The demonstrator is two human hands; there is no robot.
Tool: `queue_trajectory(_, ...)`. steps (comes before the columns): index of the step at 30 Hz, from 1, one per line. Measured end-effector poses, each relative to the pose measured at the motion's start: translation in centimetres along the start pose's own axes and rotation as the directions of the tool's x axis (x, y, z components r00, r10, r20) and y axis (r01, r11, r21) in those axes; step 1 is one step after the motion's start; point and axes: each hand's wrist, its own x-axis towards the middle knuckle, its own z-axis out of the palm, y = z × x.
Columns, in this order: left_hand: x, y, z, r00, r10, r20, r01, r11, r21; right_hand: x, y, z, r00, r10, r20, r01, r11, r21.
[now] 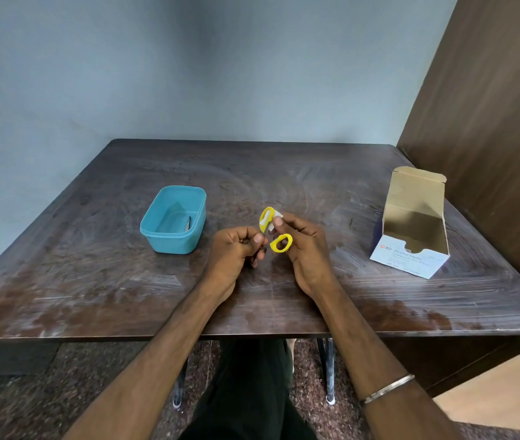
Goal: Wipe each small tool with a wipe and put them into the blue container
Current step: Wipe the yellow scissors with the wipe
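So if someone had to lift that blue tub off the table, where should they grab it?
Probably by the rim of the blue tub, with fingers over the near right edge. It sits upright and open-topped, its lip flares out past the walls, and that side faces the hands with bare table around it.

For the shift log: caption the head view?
Both hands wipe yellow-handled scissors with a white wipe beside the blue container.
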Motion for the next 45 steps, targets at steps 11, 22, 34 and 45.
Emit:
queue_trajectory(11, 0.1, 0.5, -1.2, 0.994, -0.076, 0.076, 0.085, 0.988, -0.125, 0.1, 1.0, -0.2, 0.986, -0.141, 0.091, 0.158, 0.962, -0.223)
queue_trajectory(22, 0.8, 1.6, -3.7, 0.892, -0.234, 0.386, 0.362, 0.882, -0.301, 0.1, 1.8, -0.2, 0.894, -0.391, 0.219, 0.435, 0.640, -0.633)
queue_trajectory(34, 1.2, 1.6, -4.8, 0.744, -0.291, 0.602, 0.543, 0.788, -0.290, -0.2, 2.4, -0.3, 0.713, -0.604, 0.356, 0.549, 0.165, -0.820)
queue_trajectory(45, 0.6, 2.1, -3.8, 0.827, -0.351, 0.438, 0.522, 0.769, -0.368, -0.4, 2.1, 0.2, 0.751, -0.578, 0.320, 0.488, 0.158, -0.859)
